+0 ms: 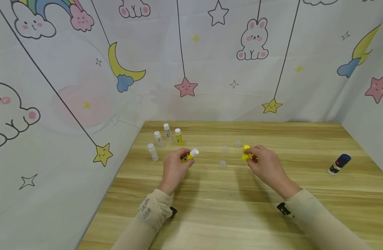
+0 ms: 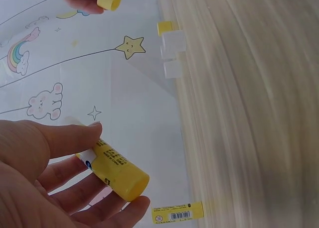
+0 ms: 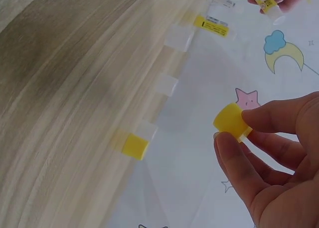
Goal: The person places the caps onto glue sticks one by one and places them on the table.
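Observation:
My left hand (image 1: 175, 168) grips a yellow glue stick (image 2: 117, 171) around its middle, with the white end (image 1: 194, 152) tilted up to the right and no cap on that end. Thumb and fingers of my right hand (image 1: 267, 167) pinch a small yellow cap (image 3: 230, 120), raised over the table. Below it, a second yellow cap (image 3: 135, 146) sits on the wood. Between the hands stand three translucent caps, one nearer me (image 1: 222, 164) and two farther back.
Several glue sticks stand upright at the back left: white ones (image 1: 152, 152) and a yellow one (image 1: 178, 136). A glue stick with a dark blue cap (image 1: 339, 164) stands at the right of the wooden table (image 1: 235, 222). Printed cloth walls (image 1: 210, 104) border the table.

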{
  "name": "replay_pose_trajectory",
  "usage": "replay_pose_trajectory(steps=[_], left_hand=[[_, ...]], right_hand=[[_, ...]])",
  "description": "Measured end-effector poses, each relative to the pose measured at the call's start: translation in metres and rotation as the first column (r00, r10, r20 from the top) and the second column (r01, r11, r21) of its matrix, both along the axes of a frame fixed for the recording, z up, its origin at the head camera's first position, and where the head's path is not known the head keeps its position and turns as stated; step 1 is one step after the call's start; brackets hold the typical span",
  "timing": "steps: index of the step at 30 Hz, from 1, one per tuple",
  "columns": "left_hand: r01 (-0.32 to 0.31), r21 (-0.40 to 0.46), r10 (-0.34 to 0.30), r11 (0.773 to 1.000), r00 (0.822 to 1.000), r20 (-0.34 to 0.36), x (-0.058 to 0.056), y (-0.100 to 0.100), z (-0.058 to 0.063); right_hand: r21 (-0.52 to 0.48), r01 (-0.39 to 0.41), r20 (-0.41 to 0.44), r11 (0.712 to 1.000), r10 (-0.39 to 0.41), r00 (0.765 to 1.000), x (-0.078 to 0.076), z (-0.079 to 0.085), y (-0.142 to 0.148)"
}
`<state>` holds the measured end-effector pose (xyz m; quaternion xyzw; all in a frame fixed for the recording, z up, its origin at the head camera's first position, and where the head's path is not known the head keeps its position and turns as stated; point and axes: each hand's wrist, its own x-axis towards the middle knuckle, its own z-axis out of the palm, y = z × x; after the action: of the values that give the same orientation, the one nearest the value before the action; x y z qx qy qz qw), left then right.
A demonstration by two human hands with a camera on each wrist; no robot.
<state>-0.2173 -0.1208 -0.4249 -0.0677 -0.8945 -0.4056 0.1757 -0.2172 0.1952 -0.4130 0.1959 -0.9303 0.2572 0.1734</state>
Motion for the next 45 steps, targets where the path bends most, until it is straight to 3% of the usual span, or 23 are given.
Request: replay_pose_trajectory(steps=[15,24,45], left_hand=[[0.029,0.015,-0.029,0.999,0.999,-0.023,0.002,0.008,-0.002],[0.043,0.044,-0.043,0.998,0.999,0.0,0.003,0.017,0.001],[0.068,-0.006,-0.068,0.998,0.997,-0.026,0.002,0.031,0.001]], right_hand=[[-0.036,0.003,-0.018,0.999,-0.003,1.0,0.002,0.006,-0.004],[-0.087,0.001,-0.02,0.996,-0.002,1.0,0.003,0.007,-0.009],[-0.159,-0.026,-0.038,0.987,0.02,0.999,0.006,0.019,-0.019]])
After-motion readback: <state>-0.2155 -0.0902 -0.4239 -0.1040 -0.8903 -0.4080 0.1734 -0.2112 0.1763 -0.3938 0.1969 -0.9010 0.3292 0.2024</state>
